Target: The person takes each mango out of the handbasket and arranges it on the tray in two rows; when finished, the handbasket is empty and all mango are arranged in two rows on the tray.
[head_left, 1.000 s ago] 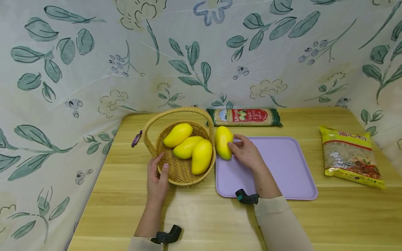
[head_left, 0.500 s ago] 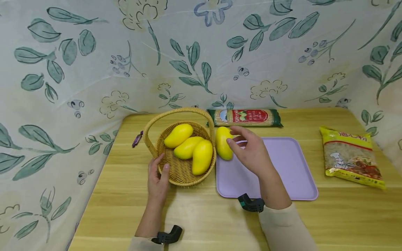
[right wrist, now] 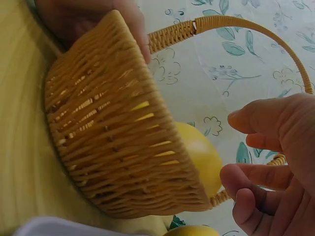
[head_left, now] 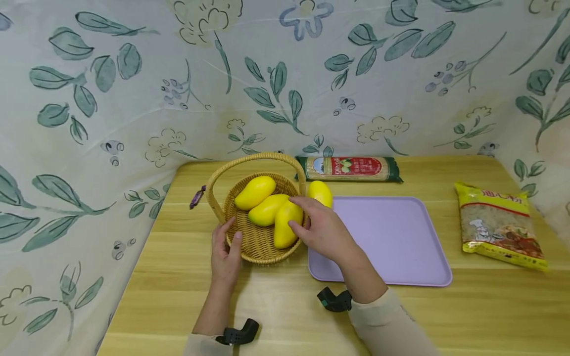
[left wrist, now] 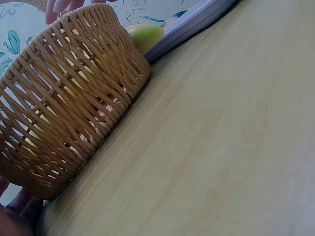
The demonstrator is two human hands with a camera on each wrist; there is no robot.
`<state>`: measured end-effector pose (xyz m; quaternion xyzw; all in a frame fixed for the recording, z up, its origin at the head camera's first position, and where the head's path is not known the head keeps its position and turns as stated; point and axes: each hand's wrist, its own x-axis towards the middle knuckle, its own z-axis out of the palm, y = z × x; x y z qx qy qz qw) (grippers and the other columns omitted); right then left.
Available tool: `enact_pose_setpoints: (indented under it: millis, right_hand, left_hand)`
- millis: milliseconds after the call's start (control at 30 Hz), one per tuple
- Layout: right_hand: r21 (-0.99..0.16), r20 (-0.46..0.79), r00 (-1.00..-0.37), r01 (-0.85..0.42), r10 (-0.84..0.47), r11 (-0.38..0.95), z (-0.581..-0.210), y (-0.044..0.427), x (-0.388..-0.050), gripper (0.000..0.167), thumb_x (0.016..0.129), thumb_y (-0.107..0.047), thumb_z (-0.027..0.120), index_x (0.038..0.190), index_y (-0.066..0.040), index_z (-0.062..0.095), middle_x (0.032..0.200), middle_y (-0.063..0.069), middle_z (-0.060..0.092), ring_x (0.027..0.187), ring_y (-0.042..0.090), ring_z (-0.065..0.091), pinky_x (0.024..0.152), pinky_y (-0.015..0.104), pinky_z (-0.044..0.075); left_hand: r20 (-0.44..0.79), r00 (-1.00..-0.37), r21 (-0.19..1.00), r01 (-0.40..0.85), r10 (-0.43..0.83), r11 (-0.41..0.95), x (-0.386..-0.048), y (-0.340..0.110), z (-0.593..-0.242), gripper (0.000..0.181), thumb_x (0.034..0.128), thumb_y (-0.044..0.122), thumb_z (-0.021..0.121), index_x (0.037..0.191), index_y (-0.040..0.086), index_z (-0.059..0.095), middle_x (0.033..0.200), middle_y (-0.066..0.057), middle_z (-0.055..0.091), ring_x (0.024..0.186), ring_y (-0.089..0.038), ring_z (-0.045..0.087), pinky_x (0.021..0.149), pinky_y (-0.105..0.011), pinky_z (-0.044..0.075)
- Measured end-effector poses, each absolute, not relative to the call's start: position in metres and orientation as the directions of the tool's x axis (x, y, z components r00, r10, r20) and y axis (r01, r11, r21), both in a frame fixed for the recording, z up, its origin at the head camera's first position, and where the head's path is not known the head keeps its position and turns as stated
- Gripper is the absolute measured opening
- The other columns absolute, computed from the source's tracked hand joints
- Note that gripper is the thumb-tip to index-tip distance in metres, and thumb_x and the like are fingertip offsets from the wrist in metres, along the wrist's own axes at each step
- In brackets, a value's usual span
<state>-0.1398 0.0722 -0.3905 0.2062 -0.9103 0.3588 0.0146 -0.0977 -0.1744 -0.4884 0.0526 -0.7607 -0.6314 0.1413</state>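
Observation:
A wicker basket (head_left: pixel 260 247) with an arched handle holds three yellow mangoes, one of them (head_left: pixel 285 232) at its right side. My left hand (head_left: pixel 225 262) rests against the basket's left front rim, thumb and fingers spread. Over the right rim is my right hand (head_left: pixel 327 230), fingers parted and slightly bent, beside that mango; in the right wrist view the hand (right wrist: pixel 280 167) has nothing between its fingers. A fourth mango (head_left: pixel 319 192) lies outside the basket by the tray's back left corner, partly hidden by the right hand.
A lilac tray (head_left: pixel 396 242) lies right of the basket. Behind it is a noodle packet (head_left: pixel 356 168), and at the far right a yellow food bag (head_left: pixel 500 227). A small purple wrapped candy (head_left: pixel 197 197) lies left of the basket. Patterned cloth (head_left: pixel 285 89) hangs behind the table.
My right hand has left the mango outside the basket and moved left over the basket's right rim. My left hand has stayed on the basket.

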Motion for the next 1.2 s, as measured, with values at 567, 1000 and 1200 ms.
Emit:
enact_pose_setpoints:
  millis: [567,1000,1200]
  right_hand:
    - [-0.601,0.069,-0.901,-0.380,-0.428,0.703,-0.398,0.055,-0.139,0.053,0.094,-0.033,0.074,0.142,-0.016,0.060,0.140,0.006,0.064,0.117,0.024,0.064,0.103,0.044,0.052]
    - [-0.456,0.103,-0.772,-0.597,-0.628,0.660,-0.393,0.048,-0.151,0.062,0.080,-0.040,0.087,0.134,-0.016,0.067,0.134,0.006,0.065,0.127,0.029,0.057,0.111,0.046,0.045]
    - [-0.407,-0.044,-0.646,-0.685,-0.762,0.605,-0.380,0.046,-0.166,0.060,0.082,-0.035,0.086,0.135,-0.017,0.067,0.140,0.006,0.063,0.132,0.031,0.053,0.116,0.047,0.040]
  left_hand:
    - [0.180,-0.948,0.972,0.130,-0.263,0.199,-0.099,-0.174,-0.488,0.041,0.1046,0.015,0.054,0.144,0.004,0.053,0.154,-0.013,0.039,0.146,-0.027,0.034,0.122,-0.053,0.023]
    - [0.189,-0.948,0.971,0.142,-0.258,0.192,-0.099,-0.173,-0.489,0.041,0.1040,0.015,0.055,0.144,0.005,0.054,0.155,-0.016,0.037,0.148,-0.030,0.031,0.124,-0.056,0.019]
    - [0.197,-0.946,0.969,0.148,-0.256,0.195,-0.099,-0.174,-0.488,0.041,0.1038,0.014,0.055,0.144,0.004,0.054,0.154,-0.016,0.037,0.148,-0.030,0.031,0.123,-0.055,0.020]
